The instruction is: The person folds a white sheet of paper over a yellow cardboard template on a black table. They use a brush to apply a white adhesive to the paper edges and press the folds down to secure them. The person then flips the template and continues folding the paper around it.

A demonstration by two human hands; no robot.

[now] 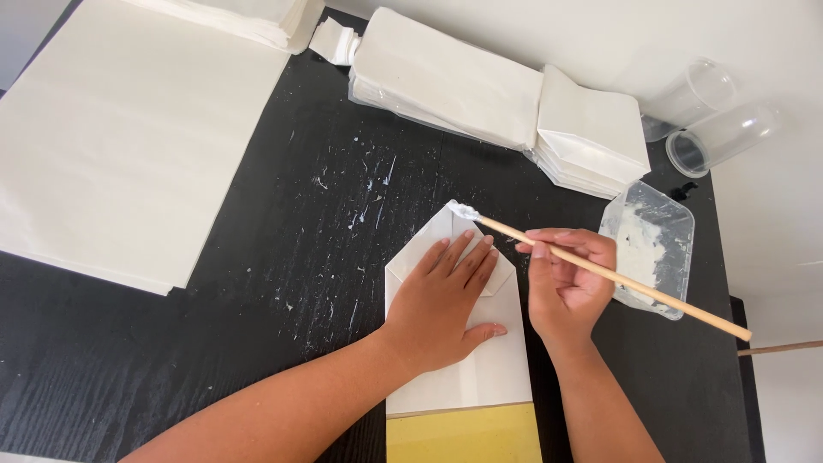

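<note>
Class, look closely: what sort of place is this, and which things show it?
Probably a craft table for making paper bags by hand: stacks of folded white bags, a glue tray, and a glue-tipped stick over a half-folded bag.

It looks like a small paper-craft workshop. A black counter flecked with dried white paste carries stacks of folded white paper bags at its far edge, a pile of large sheets to their left and a paste-smeared plastic tray to their right.
</note>
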